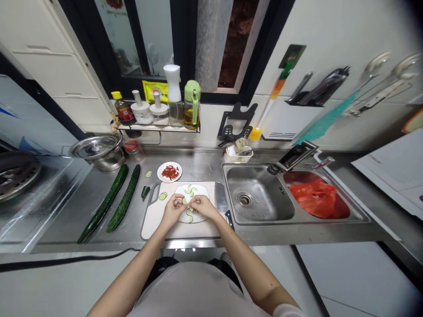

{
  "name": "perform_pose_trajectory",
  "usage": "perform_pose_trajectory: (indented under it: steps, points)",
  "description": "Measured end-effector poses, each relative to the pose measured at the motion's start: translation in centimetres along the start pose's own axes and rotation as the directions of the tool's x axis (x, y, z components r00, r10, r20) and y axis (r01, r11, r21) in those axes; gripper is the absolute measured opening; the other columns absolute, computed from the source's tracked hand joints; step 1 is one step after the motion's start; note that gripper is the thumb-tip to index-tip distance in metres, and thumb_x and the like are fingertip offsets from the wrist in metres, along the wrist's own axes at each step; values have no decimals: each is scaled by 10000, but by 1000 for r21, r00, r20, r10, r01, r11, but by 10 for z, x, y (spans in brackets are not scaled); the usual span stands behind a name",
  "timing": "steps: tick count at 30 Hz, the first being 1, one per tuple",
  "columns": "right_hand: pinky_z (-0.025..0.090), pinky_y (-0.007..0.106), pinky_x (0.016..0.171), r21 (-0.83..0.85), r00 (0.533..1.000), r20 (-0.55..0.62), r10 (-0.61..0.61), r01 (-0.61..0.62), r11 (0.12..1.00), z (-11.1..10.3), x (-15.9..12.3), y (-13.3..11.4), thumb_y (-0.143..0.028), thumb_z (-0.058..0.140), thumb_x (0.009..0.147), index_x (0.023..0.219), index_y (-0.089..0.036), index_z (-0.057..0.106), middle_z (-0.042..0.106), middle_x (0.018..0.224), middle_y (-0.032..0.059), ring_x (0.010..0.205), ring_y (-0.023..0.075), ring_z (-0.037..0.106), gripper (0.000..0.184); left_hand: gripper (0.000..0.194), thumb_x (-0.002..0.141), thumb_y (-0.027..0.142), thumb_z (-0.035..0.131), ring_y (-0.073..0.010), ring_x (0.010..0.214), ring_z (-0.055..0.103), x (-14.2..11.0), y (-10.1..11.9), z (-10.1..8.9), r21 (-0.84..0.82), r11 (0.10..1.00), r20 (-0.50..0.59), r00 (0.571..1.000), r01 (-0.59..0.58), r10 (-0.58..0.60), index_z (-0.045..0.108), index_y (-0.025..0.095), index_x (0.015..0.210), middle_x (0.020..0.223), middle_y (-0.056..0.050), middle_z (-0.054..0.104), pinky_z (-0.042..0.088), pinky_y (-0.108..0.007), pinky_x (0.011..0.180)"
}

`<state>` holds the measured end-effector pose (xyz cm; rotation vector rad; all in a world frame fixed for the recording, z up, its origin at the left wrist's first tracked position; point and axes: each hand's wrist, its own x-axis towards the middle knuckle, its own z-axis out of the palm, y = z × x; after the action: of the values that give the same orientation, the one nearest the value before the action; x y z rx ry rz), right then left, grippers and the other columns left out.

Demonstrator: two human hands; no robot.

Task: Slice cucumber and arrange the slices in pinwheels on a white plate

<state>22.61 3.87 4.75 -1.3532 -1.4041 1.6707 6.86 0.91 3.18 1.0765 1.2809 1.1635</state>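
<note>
My left hand [174, 208] and my right hand [202, 206] meet over a white plate [202, 216], fingertips pinched together. Between them is a small pale green cucumber slice [184, 200], partly hidden by the fingers. Curved cucumber pieces [189, 190] lie on the plate's far side, and more [189, 215] sit near its front. The plate rests on a cutting board [154, 226]. A couple of round cucumber slices [163, 196] lie on the board to the left. At its right edge is a knife with a wide blade [221, 197] and black handle.
Two whole cucumbers [105, 207] [124, 200] and a cut cucumber end [145, 192] lie left of the board. Behind it stands a small white dish [159, 172] of red bits. A steel pot [110, 159] is at back left. The sink [264, 193] with a red bag [313, 198] is right.
</note>
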Motion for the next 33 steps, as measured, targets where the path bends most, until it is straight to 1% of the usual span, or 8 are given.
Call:
perform_pose_trajectory:
  steps: [3,6,10,15,18,23,29,33]
  points:
    - [389,185,519,-53,1000,31,5,-4,999,-3,3,11,-180,604,703,683,-160,595,558,534,-47,491,76,490,29,342,650,287,669,-84,561,502,-2,-10,-1,106,994,3,1000,18,-18,569,191,962,608,73,515,398,-212,597]
    - [368,181,542,-191,998,30,-51,56,980,-6,5,23,-151,598,705,700,-149,630,550,560,-48,531,76,480,32,268,680,294,646,-98,587,525,-6,-20,-4,288,956,-23,999,54,-49,589,202,926,616,63,533,411,-222,621]
    - [338,176,576,-428,992,42,-122,128,895,-7,3,31,-111,582,715,732,-153,679,560,606,-44,600,83,473,107,172,720,287,609,-112,631,549,-12,-25,-6,499,862,-28,996,88,-85,593,217,876,662,52,579,398,-236,653]
    - [323,188,591,-565,991,60,-123,136,814,-4,-1,33,-118,579,746,750,-157,680,577,642,-26,627,96,483,109,111,748,291,595,-143,731,607,-18,-15,-3,703,696,-54,986,150,-159,600,236,844,721,51,648,357,-287,755]
    - [308,195,594,-619,993,49,-106,113,777,-2,-1,33,-134,592,757,783,-157,669,600,685,-13,647,103,494,84,101,764,301,581,-159,773,625,-19,-10,1,759,628,-56,979,171,-198,606,242,842,739,52,668,324,-325,816]
    - [285,206,603,-686,997,39,-64,73,724,0,-1,33,-146,593,775,843,-159,652,617,743,2,673,108,499,91,106,770,289,566,-177,818,625,-19,-9,5,807,564,-56,974,173,-219,612,246,855,788,36,690,286,-353,831]
    - [265,217,603,-756,999,41,-31,51,653,3,-3,29,-158,562,805,853,-167,627,615,776,13,695,115,490,81,112,788,284,539,-209,858,612,-19,-13,6,850,511,-24,980,125,-199,609,239,861,788,4,689,273,-360,821]
    - [275,227,626,-812,998,51,-28,58,581,6,-3,26,-164,549,823,839,-169,622,610,803,28,749,132,501,75,120,796,285,529,-236,894,601,-19,-15,6,881,464,-3,982,92,-188,613,233,863,783,-17,679,275,-370,829]
